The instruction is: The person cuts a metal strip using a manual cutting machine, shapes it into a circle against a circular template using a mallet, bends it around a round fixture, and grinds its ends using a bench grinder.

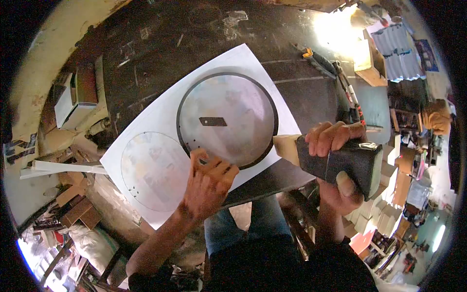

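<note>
A white sheet (165, 112) lies on the dark table, with a drawn circle on its left part. On the sheet rests a round clear disc with a black rim (276, 114). A small dark parallelogram piece (213, 121) with a hole sits inside the rim. My left hand (209, 182) is at the lower left of the rim, fingers curled together; what they hold, if anything, is hidden. Tiny dark specks show beside it. My right hand (336, 163) grips a dark block-shaped object (343, 165) with a pale tan end, beside the right edge of the sheet.
The dark table (170, 39) has its near edge below the sheet. A yellow-tipped tool (307, 53) and rod-like tools (349, 90) lie at the right. An open box (75, 104) stands at the left. Cluttered shelves and boxes (78, 214) surround the table.
</note>
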